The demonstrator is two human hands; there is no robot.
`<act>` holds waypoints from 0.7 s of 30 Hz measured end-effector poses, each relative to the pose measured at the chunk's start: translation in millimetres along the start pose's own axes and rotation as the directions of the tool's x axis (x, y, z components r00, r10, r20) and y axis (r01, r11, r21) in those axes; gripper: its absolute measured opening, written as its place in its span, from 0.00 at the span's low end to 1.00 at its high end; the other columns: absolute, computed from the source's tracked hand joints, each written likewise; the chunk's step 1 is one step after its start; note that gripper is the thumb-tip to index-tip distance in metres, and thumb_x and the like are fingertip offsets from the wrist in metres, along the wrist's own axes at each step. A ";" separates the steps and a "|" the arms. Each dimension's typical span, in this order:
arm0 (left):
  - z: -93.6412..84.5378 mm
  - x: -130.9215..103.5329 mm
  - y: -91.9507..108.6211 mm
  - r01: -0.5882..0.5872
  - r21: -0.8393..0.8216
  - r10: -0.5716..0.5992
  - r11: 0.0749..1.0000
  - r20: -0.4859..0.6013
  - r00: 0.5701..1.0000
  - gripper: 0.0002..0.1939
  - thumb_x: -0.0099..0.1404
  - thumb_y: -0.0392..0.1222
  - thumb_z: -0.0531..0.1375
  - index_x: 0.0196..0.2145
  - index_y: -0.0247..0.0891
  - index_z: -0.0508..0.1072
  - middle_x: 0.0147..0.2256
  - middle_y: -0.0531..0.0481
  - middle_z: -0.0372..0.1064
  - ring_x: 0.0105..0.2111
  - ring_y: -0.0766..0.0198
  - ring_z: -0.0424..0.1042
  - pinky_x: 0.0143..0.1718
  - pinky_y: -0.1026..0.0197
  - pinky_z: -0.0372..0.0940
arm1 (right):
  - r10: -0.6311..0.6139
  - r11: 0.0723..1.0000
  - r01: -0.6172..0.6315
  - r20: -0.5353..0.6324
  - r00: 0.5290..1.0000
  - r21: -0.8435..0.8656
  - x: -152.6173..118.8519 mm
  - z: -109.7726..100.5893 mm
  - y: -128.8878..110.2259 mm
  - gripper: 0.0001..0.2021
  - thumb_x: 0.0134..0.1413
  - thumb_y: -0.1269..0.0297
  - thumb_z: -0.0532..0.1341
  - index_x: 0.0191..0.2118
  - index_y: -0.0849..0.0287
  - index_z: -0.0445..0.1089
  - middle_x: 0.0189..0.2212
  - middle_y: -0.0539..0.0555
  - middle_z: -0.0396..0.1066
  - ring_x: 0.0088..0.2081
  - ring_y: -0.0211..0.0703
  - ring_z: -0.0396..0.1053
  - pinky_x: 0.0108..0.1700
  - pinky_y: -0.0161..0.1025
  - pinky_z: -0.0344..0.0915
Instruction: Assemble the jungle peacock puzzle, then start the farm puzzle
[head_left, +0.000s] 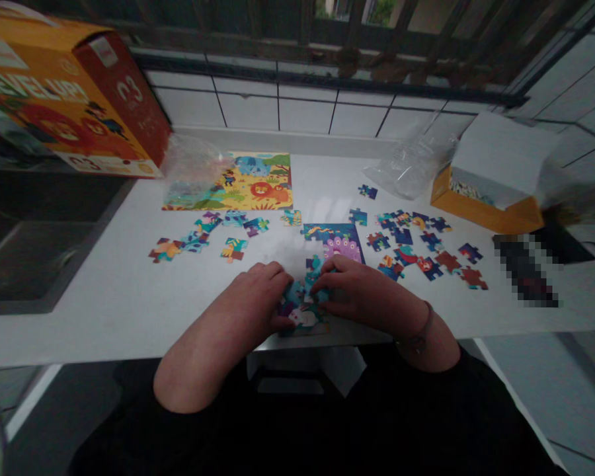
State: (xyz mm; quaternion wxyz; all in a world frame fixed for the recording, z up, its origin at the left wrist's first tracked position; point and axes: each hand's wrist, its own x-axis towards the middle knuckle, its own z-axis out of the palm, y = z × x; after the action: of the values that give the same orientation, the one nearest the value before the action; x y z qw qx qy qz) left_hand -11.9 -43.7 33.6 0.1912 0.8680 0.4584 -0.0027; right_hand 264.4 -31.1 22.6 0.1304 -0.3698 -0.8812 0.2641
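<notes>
A joined patch of jigsaw puzzle point(303, 318) with a white rabbit lies near the counter's front edge. My left hand point(258, 297) holds its left side, fingers bent at the top and thumb lower down. From the right, my right hand point(352, 287) has curled fingers and thumb around a bluish jigsaw piece point(309, 288) on that patch; the fingers hide part of it. Just beyond my right hand is a dark blue puzzle section point(344, 241) with a purple fan-shaped figure, partly covered by the hand.
Loose jigsaw pieces lie left point(234, 249) and right point(419, 241). Behind are a lion picture sheet point(270, 185), clear plastic bags point(409, 168) and an orange puzzle box point(123, 99). An opened box point(490, 205) stands right, near a pixelated dark object point(525, 274). A dark sink point(39, 244) is left.
</notes>
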 end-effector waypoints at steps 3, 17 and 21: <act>2.0 -0.2 -1.3 0.000 0.009 0.000 1.000 0.004 1.000 0.26 0.63 0.44 0.80 0.54 0.39 0.77 0.55 0.40 0.76 0.55 0.43 0.76 0.57 0.45 0.71 | -0.006 1.000 0.006 0.016 1.000 -0.020 3.1 4.5 -6.5 0.14 0.63 0.73 0.73 0.52 0.53 0.84 0.52 0.58 0.73 0.48 0.48 0.76 0.55 0.47 0.75; -2.0 -5.0 5.6 0.003 -0.002 -0.003 1.000 0.016 1.000 0.28 0.62 0.40 0.80 0.57 0.39 0.78 0.56 0.40 0.75 0.54 0.44 0.77 0.57 0.45 0.72 | -0.018 0.999 0.019 0.021 1.000 -0.044 6.6 7.7 -9.0 0.15 0.63 0.73 0.74 0.53 0.52 0.86 0.52 0.58 0.75 0.47 0.46 0.76 0.55 0.46 0.75; -3.6 -5.2 8.8 -0.028 -0.004 0.028 1.000 0.041 0.999 0.29 0.60 0.40 0.81 0.56 0.39 0.78 0.57 0.40 0.75 0.54 0.45 0.77 0.57 0.46 0.73 | -0.042 0.997 0.043 0.015 0.999 -0.057 9.1 10.6 -10.5 0.13 0.64 0.72 0.74 0.53 0.52 0.85 0.53 0.58 0.76 0.48 0.46 0.76 0.56 0.46 0.75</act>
State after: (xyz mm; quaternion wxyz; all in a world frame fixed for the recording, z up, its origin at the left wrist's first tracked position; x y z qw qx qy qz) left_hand -8.5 -51.0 40.8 0.2023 0.8737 0.4420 -0.0171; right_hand 247.5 -34.6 20.0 0.1191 -0.3526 -0.8970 0.2386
